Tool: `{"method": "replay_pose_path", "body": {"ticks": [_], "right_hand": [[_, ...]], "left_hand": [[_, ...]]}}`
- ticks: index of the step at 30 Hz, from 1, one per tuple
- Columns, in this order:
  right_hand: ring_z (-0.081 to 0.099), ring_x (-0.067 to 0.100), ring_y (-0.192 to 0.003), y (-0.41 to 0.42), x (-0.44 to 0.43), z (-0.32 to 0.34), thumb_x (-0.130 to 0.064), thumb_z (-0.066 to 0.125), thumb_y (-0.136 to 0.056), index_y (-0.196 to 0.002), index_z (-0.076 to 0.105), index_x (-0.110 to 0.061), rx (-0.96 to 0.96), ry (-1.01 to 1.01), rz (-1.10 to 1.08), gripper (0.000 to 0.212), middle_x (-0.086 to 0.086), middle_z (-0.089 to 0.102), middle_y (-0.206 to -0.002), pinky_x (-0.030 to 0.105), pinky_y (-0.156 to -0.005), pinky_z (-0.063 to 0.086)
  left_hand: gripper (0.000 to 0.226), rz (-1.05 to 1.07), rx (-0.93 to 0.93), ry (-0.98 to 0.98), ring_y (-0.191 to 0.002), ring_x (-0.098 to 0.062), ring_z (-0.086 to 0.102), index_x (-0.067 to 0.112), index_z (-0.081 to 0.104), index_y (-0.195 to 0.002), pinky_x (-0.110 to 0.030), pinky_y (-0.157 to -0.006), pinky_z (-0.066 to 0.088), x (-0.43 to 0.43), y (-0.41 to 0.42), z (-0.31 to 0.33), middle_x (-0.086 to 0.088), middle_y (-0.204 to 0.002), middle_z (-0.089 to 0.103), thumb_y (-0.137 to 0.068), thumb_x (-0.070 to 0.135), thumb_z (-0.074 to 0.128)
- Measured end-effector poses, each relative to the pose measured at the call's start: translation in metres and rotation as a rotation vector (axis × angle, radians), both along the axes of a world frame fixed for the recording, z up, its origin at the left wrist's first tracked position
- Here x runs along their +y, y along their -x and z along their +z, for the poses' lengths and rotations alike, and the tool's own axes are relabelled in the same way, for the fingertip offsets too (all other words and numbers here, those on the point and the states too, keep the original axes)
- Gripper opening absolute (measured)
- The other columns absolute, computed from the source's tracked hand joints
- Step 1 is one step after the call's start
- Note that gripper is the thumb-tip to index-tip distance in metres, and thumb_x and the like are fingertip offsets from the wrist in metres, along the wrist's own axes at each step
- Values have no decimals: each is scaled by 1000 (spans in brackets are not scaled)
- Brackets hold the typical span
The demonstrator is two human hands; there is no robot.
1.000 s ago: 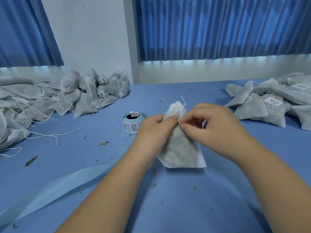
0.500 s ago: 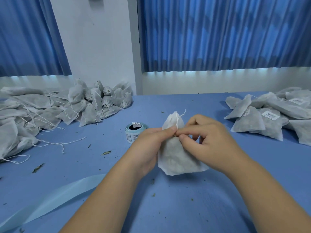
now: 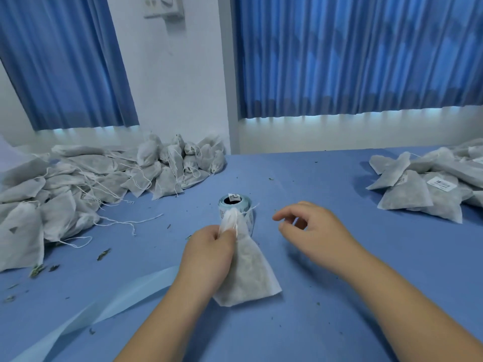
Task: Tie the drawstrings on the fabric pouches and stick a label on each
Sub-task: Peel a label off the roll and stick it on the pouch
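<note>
While pinching the pouch [image 3: 248, 273] by its gathered neck in the left hand [image 3: 209, 254], base on the table [image 3: 313, 322] just before the label roll [image 3: 236, 202], right hand [image 3: 313, 231] loosely open, empty, apart: judged between tying (knot unconfirmable) and labelling; next calls for peeling one label and pressing it flat on.

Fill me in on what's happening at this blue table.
A person is working through fabric pouches. The left hand grips the gathered neck of one fabric pouch, whose base rests on the table. The right hand hovers beside it, holding nothing. No label shows on this pouch. The label roll stands just behind it. Unlabelled pouches with loose strings are heaped at the left, and labelled pouches lie at the right.
</note>
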State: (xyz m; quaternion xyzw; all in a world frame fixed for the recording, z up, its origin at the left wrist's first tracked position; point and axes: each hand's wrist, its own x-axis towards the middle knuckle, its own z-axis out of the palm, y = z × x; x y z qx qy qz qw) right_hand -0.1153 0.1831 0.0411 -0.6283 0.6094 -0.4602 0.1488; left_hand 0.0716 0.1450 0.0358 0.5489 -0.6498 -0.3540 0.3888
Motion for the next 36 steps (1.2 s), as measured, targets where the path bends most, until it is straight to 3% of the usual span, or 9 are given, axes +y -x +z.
{"method": "replay_pose_path", "body": {"ticks": [4,8,11,14,16,20,24,28,36], "right_hand": [[50,-5,-58,-4,-16,-17,-19,59,-87,-98,64,-31,80,-153,-37,18,-15,58,-75,15,-60,39],[53,0,-67,-20,-32,-13,-20,56,-84,-114,59,-32,168,-217,-37,32,-12,59,-79,19,-63,42],[58,14,-75,-38,-45,-5,-21,53,-83,-125,53,-34,220,-228,22,44,-6,63,-90,29,-72,49],[59,20,-94,-54,-62,-1,-21,52,-83,-137,44,-38,305,-235,72,56,0,61,-106,35,-85,51],[57,19,-95,-63,-71,-4,-22,52,-84,-139,42,-39,315,-232,99,58,-3,56,-100,35,-85,50],[53,11,-83,-73,-79,-21,-21,53,-85,-122,54,-31,276,-168,92,38,-15,54,-80,30,-78,48],[51,2,-79,-68,-80,-29,-18,55,-85,-97,57,-30,299,-62,85,17,-14,56,-83,17,-71,42],[52,0,-73,-63,-78,-30,-20,61,-82,-70,52,-37,217,-40,62,23,-12,59,-83,11,-64,37],[54,-7,-62,-65,-77,-32,-19,66,-78,-64,62,-28,84,-53,10,17,-13,63,-68,6,-58,39]], "left_hand": [[41,107,-168,83,-47,-11,32,18,33,-60,-23,-42,23,-3,-15,-12,8,-51,36,-98,26,45],[37,147,-254,132,-56,-14,43,14,40,-65,-29,-49,26,-10,-24,-13,1,-62,48,-100,25,41],[32,149,-343,176,-64,-14,47,11,47,-73,-27,-51,29,-18,-32,-11,-3,-72,55,-101,26,39],[32,148,-446,255,-67,-16,43,15,41,-73,-33,-53,25,-24,-39,-10,1,-75,49,-102,27,37],[33,118,-444,333,-68,-15,40,18,36,-70,-35,-59,20,-25,-45,-12,3,-76,44,-102,26,39],[37,51,-367,437,-64,-6,40,21,33,-66,-29,-60,25,-26,-56,-25,6,-73,41,-100,24,45],[39,57,-231,368,-61,-7,39,16,34,-63,-15,-59,32,-33,-61,-33,4,-66,42,-98,24,49],[38,43,-200,348,-61,-7,39,15,36,-63,-15,-58,32,-36,-59,-34,4,-65,43,-97,24,50],[39,30,-203,353,-58,-7,37,15,35,-63,-16,-57,31,-35,-61,-35,5,-63,40,-97,24,50]]}}
